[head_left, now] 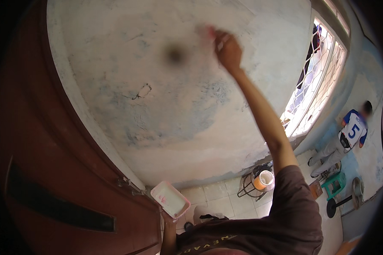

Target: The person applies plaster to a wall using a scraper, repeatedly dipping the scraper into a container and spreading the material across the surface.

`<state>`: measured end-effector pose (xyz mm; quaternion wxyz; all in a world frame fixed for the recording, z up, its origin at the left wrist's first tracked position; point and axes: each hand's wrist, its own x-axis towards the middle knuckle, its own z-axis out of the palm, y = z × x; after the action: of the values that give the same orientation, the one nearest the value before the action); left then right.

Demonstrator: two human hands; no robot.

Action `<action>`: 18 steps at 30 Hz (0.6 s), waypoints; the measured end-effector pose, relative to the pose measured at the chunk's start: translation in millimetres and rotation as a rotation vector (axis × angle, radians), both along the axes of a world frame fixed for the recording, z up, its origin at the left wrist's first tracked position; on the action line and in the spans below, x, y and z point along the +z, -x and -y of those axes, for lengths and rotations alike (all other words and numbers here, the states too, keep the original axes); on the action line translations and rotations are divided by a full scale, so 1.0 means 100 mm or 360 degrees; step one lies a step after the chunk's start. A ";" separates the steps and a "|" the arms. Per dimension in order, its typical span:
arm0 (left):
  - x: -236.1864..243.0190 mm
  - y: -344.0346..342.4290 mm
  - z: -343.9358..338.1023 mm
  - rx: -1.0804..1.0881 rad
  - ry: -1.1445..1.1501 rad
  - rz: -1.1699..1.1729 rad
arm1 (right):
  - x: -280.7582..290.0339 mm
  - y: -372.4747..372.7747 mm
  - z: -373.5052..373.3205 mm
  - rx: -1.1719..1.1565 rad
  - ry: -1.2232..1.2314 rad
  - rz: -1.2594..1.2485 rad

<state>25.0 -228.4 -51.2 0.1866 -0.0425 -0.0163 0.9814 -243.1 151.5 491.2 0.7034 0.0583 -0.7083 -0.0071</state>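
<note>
My right hand [229, 50] is raised high against the patchy wall [166, 80], its fingers closed round a small pinkish-red tool [209, 33]. Motion blurs the tool, so its exact kind cannot be made out. Down at my left side, my left hand [169, 217] grips the lower edge of a shallow rectangular tray [187, 207] with a pink rim. White, paint-like material covers the tray's inside, with pink showing through at one side. The wall is whitish, with worn blue-grey areas and a small chipped spot.
A reddish-brown door [72, 178] stands close at left. Near the wall's foot, a round metal-legged stool [247, 187] and an orange-and-white container [263, 180] stand together. A grilled window [315, 80] is at right. Beyond are a person [351, 129], a green plastic stool [334, 185] and a fan [356, 191].
</note>
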 end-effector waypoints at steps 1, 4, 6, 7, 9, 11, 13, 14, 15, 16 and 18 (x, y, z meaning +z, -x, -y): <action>0.07 -0.04 -0.01 0.0009 -0.0108 -0.0005 | 0.41 -0.05 -0.21 -0.0119 -0.0024 -0.0131; -0.18 -0.02 -0.02 0.0238 0.0260 0.0097 | 0.92 0.05 -0.47 -0.0296 -0.0133 -0.0196; -0.22 0.01 -0.13 0.0195 0.0241 0.0060 | 0.65 0.32 -0.44 -0.0476 -0.0203 0.0130; -0.16 0.07 -0.16 0.0195 0.0233 0.0028 | 0.31 0.45 -0.35 -0.0465 -0.0390 0.0129; -0.15 0.24 -0.09 0.0079 0.0045 -0.0065 | -0.54 0.52 0.12 -0.0455 -0.0729 0.0171; -0.08 0.25 -0.20 0.0047 0.0055 -0.0116 | -1.42 0.34 0.32 -0.0607 -0.1188 0.0589; 0.05 0.19 -0.32 0.0151 0.0268 -0.0149 | -1.96 0.09 0.35 -0.0042 -0.1094 0.0960; 0.01 0.11 -0.30 0.0163 0.0277 -0.0100 | -1.99 -0.06 0.42 0.0113 -0.0988 0.1397; 0.00 0.10 -0.28 0.0173 0.0287 -0.0075 | -1.93 -0.15 0.40 0.0249 -0.0905 0.1302; 0.01 0.17 -0.24 0.0197 0.0297 -0.0072 | -1.78 -0.20 0.37 0.0389 -0.0828 0.1181; 0.05 0.17 -0.19 0.0178 0.0229 -0.0159 | -1.16 -0.08 0.22 0.0350 -0.0874 0.0541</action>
<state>8.2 -209.3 -46.6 0.1285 -0.0057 0.0611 0.9898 -235.3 129.6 375.7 0.5300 0.3219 -0.7765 -0.1119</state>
